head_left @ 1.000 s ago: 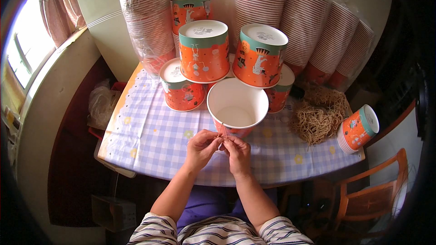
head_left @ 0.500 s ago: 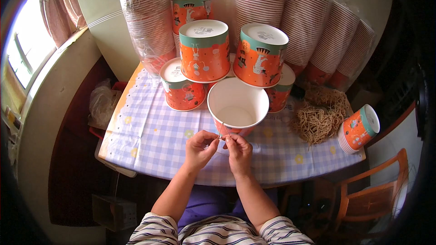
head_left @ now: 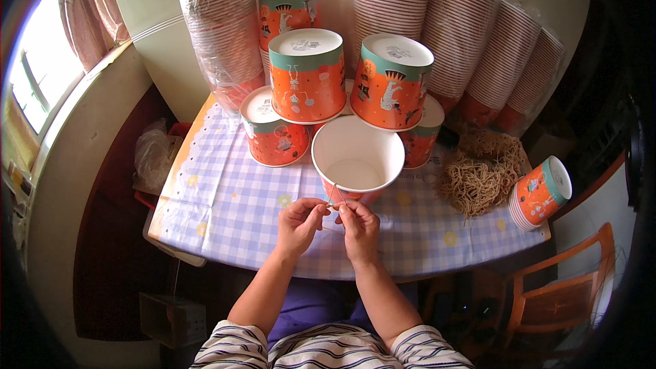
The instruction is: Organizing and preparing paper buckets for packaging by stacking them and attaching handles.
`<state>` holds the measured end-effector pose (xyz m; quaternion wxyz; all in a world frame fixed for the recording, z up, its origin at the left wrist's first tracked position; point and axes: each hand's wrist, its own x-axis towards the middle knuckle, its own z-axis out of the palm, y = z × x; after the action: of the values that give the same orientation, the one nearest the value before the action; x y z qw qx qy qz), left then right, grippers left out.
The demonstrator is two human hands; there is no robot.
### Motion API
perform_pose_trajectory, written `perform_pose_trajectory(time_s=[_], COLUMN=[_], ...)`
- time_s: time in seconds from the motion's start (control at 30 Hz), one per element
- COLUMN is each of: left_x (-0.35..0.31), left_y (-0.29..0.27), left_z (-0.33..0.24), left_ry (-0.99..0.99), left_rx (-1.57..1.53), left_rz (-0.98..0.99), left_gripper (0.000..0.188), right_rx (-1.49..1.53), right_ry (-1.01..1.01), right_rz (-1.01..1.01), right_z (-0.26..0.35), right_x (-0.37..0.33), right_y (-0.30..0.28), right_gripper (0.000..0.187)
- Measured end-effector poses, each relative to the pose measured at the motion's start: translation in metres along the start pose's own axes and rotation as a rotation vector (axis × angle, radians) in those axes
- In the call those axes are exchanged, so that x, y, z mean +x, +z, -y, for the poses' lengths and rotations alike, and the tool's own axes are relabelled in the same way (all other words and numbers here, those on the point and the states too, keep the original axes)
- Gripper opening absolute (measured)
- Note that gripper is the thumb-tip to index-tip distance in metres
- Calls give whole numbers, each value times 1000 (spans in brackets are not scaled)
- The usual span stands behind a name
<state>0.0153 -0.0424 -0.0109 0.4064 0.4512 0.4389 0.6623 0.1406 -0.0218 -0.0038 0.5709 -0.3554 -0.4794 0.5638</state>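
Observation:
An orange paper bucket point(head_left: 358, 154) with a white inside stands upright, mouth up, in front of me. At its near rim a thin string point(head_left: 333, 193) makes a small triangle down to my fingers. My left hand point(head_left: 299, 222) pinches one part of the string between thumb and forefinger. Close beside it my right hand point(head_left: 358, 227) pinches another part, thumb on top. The fingertips almost touch. Whether the string passes through the bucket's wall is too small to tell.
Upturned orange and green buckets point(head_left: 307, 85) are piled behind the upright one. Tall plastic-wrapped bucket stacks point(head_left: 459, 31) line the back. To the right lie a tangled heap of tan strings point(head_left: 480, 174) and a tilted bucket stack point(head_left: 540, 193). A wooden chair point(head_left: 564, 294) stands lower right.
My left fingertips have drawn slightly left and up, leaving a little more gap between the hands. The bucket stays in place.

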Motion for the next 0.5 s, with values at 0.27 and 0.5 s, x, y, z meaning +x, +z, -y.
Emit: perform_pose_trajectory(time_s=[0.27,0.5], left_x=[-2,-3], left_y=[1,1], left_z=[2,0], left_ry=[-19,-52], left_rx=[3,33], left_rz=[6,-3], left_gripper=[14,16], right_rx=[24,-43], right_ry=[-29,-59], right_rz=[27,9], right_z=[-10,-15], right_x=[2,3], right_y=[-1,-3], right_gripper=[11,13])
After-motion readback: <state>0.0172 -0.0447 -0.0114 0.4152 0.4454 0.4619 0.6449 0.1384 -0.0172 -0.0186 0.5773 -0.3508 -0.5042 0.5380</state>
